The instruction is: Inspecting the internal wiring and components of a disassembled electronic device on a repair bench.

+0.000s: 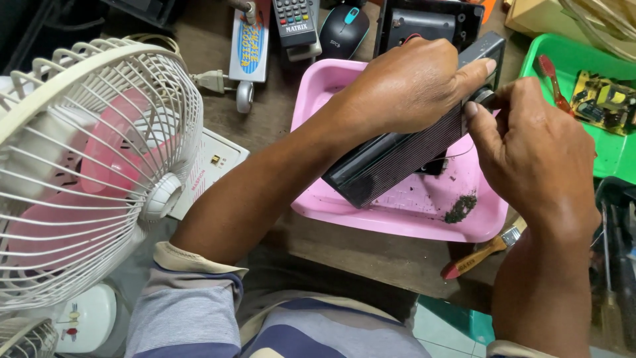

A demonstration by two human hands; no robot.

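My left hand (407, 86) grips a long black ribbed case (391, 159), holding it tilted over a pink tray (318, 93). My right hand (533, 149) pinches a small round part at the case's upper end, near its corner. A pile of dark dust (460, 207) lies in the tray under the case.
A white table fan with pink blades (86, 172) stands close at the left. A green tray (563, 56) with a circuit board (606, 99) and a red toothbrush (551, 76) sits at the right. A wooden-handled brush (480, 255), a remote (296, 23) and a mouse (344, 30) lie around the pink tray.
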